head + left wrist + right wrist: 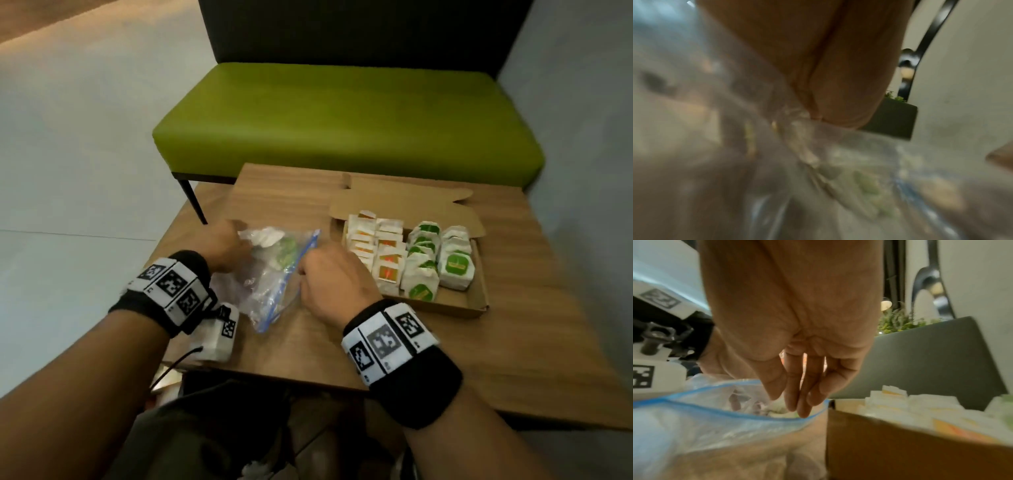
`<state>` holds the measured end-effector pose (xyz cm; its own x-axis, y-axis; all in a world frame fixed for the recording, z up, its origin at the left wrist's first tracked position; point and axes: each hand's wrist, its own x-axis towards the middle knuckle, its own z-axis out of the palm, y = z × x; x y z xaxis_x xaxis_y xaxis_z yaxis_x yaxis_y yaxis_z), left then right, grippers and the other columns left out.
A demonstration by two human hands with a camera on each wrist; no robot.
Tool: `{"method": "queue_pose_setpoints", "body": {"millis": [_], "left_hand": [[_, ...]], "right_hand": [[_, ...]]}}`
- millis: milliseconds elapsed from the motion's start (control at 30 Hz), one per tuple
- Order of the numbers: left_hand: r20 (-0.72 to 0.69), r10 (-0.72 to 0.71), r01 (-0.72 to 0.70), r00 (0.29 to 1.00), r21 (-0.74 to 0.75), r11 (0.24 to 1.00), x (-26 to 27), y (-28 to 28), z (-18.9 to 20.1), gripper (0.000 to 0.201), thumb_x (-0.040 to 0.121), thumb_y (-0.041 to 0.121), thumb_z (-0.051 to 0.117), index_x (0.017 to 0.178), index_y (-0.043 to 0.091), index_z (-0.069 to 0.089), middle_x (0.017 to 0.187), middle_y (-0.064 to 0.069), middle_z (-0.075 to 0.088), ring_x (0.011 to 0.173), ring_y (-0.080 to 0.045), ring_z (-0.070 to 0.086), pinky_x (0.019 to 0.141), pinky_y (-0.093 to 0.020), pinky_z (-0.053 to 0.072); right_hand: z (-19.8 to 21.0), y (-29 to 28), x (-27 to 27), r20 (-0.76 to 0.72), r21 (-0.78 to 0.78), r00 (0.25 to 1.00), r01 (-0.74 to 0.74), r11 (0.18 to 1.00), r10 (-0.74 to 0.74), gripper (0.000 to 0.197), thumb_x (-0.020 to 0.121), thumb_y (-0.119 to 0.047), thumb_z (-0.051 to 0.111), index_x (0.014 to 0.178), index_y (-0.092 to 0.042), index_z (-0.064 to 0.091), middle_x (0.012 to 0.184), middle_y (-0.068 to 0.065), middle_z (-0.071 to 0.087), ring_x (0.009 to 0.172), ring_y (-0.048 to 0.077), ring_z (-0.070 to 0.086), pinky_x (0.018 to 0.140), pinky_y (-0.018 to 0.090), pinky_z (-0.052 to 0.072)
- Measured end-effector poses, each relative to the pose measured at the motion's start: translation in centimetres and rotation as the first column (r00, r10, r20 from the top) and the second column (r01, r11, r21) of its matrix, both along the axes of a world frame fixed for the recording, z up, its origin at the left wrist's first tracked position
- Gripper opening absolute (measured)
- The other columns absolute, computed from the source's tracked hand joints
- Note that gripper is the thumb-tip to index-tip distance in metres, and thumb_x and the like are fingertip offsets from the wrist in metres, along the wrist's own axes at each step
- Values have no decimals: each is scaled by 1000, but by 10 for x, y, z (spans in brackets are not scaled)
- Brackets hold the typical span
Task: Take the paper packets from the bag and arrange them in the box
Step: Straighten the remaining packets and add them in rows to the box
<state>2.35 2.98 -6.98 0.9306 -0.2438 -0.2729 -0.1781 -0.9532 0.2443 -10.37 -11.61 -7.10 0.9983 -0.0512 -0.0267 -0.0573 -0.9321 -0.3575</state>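
Note:
A clear zip bag with a blue seal lies on the table, with a few paper packets still inside it. My left hand grips the bag's far end; the left wrist view, though blurred, shows the left hand pinching the plastic. My right hand is at the bag's mouth. In the right wrist view the right hand hangs with straight fingers into the open seal, holding nothing. To the right, the cardboard box holds rows of orange-marked packets and green-marked packets.
The box's lid flap lies open behind it. The wooden table extends right of the box. A green bench on a dark leg stands beyond the table's far edge. The box's near wall sits beside the bag.

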Motion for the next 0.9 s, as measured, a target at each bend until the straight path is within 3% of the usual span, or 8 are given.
{"method": "queue_pose_setpoints", "body": {"millis": [200,300,433,533,667,733,800,900], "left_hand": [[-67,25,-35,997,-159,987,-6,20,2,47,91,26,65,136,21,57,134,-6,59,114,-21,55,79,-20,36],[-73,1,-17,997,-213,977,-11,25,7,40,93,33,64,131,23,62,123,0,60,96,-14,51,65,-14,34],[-65,-49,30,997,-264,964,-13,31,12,28,99,19,48,121,22,65,111,-3,65,64,-2,46,42,-5,37],[-88,-92,61,992,-302,951,-12,33,10,20,97,11,44,100,22,61,91,2,61,68,-4,50,43,-10,38],[-141,-179,118,974,-359,926,-12,32,7,28,86,-2,45,94,22,56,96,2,61,89,-15,54,63,-22,39],[-130,-216,164,968,-326,931,-14,31,9,25,85,-1,47,94,21,55,87,5,55,83,-12,49,63,-21,34],[-129,-224,169,966,-340,925,-14,31,8,24,84,-1,48,97,17,58,92,1,59,87,-16,51,69,-25,36],[-168,-156,76,973,-404,912,-10,34,2,23,86,-2,46,90,17,59,93,-3,60,88,-20,55,67,-28,41]], "right_hand": [[-8,29,19,-58,0,997,-44,999,44,13,91,-3,54,93,-9,66,97,11,65,95,30,64,71,34,46],[-12,33,22,-95,16,992,-77,997,78,26,91,-1,55,115,-6,63,122,11,61,113,29,57,88,33,44],[-19,31,24,-172,41,985,-26,999,33,23,92,1,53,112,-8,63,125,12,55,115,27,55,83,28,40],[-16,29,30,-135,37,991,-16,999,20,22,94,1,54,113,-8,60,120,10,56,111,25,53,87,24,39],[-25,36,42,-224,-88,974,-52,995,31,24,89,-13,62,83,-19,39,85,2,50,92,26,53,89,34,43],[-29,37,46,-226,-125,972,30,992,-57,21,95,-20,57,86,-21,37,95,9,55,98,28,52,88,37,39],[-29,39,48,-197,-92,974,96,991,-113,18,100,-15,48,82,-18,42,94,11,54,91,25,46,85,35,38],[-31,39,51,-183,-16,974,130,991,-131,40,98,4,41,64,-15,37,68,3,42,76,18,46,71,28,37]]}}
